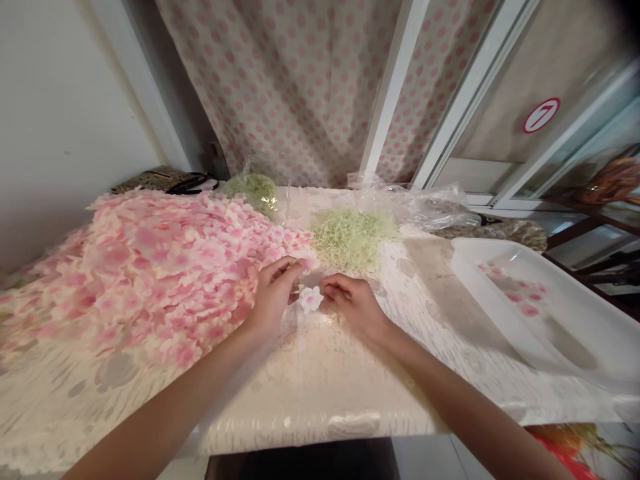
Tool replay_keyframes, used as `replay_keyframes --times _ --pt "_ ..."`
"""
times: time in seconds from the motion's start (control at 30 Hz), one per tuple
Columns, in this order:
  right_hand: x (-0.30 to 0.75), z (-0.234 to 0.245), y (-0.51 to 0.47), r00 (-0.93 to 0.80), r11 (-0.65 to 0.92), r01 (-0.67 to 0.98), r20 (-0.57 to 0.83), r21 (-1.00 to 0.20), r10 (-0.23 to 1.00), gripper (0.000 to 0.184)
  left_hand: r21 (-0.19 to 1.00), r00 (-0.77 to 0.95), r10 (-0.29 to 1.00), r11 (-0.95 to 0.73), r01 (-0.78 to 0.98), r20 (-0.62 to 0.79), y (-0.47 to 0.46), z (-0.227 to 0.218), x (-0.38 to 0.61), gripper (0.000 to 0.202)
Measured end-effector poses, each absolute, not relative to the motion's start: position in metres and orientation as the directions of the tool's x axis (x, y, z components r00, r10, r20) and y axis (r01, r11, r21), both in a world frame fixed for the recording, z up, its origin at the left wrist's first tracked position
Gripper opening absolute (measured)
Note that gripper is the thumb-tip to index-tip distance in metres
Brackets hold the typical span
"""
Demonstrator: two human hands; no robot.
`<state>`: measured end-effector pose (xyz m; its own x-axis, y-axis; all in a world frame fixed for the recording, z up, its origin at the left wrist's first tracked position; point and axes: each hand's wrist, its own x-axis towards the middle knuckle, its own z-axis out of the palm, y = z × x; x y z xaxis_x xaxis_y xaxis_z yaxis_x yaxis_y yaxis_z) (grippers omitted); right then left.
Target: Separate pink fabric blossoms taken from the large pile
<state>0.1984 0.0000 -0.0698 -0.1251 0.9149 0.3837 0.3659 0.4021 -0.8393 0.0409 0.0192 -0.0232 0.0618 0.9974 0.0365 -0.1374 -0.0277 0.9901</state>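
Note:
A small pale pink fabric flower (pixel 311 299) is pinched between my two hands over the lace tablecloth (pixel 320 373). My left hand (pixel 274 293) is closed on its left side, next to the big heap of pink petals (pixel 145 267). My right hand (pixel 350 301) is closed on its right side, fingers curled. Just beyond my hands lies a loose pile of pale green stems (pixel 353 237).
A white plastic tray (pixel 575 313) holding a few pink flowers stands at the right. Clear plastic bags (pixel 425 203) and a second green bundle (pixel 253 190) lie at the back by the dotted curtain (pixel 300 87). A dark bag (pixel 163 180) sits at the back left.

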Motion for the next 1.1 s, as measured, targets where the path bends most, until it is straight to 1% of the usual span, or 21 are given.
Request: replay_keyframes --times 0.07,0.13,0.2,0.27,0.37,0.5,0.63,0.77,0.97,1.1 --pt "0.198 -0.067 0.000 -0.077 0.366 0.295 0.360 -0.883 0.930 0.021 0.992 0.091 0.988 -0.123 -0.023 0.125 0.019 -0.026 0.040 0.025" --pt "0.200 -0.062 0.001 0.008 0.319 0.180 0.326 -0.931 0.945 0.020 0.976 0.120 0.973 -0.208 0.072 0.198 0.018 -0.028 0.039 0.021" --pt "0.203 -0.056 0.001 0.089 0.284 0.065 0.289 -0.957 0.953 0.014 0.957 0.160 0.959 -0.255 0.141 0.232 0.017 -0.029 0.039 0.019" --pt "0.207 -0.051 0.001 0.137 0.277 0.005 0.275 -0.961 0.951 0.008 0.944 0.197 0.949 -0.281 0.174 0.247 0.015 -0.030 0.041 0.021" --pt "0.210 -0.046 -0.001 0.137 0.303 -0.006 0.299 -0.953 0.944 0.004 0.927 0.246 0.931 -0.321 0.196 0.270 0.012 -0.030 0.043 0.024" --pt "0.210 -0.045 -0.005 0.026 0.353 0.022 0.354 -0.935 0.935 0.005 0.898 0.312 0.899 -0.382 0.218 0.307 0.010 -0.032 0.043 0.024" --pt "0.207 -0.046 -0.007 -0.062 0.345 0.025 0.343 -0.938 0.937 0.005 0.865 0.374 0.870 -0.431 0.256 0.323 0.010 -0.033 0.042 0.021" --pt "0.206 -0.046 -0.008 -0.059 0.360 0.037 0.358 -0.932 0.932 0.008 0.840 0.414 0.853 -0.457 0.294 0.319 0.009 -0.034 0.042 0.024" --pt "0.206 -0.045 -0.008 -0.046 0.346 0.040 0.344 -0.937 0.938 0.008 0.810 0.446 0.838 -0.482 0.333 0.315 0.010 -0.036 0.041 0.022" --pt "0.207 -0.044 -0.008 -0.053 0.325 0.037 0.323 -0.945 0.945 0.010 0.780 0.463 0.816 -0.524 0.341 0.346 0.009 -0.036 0.039 0.027"
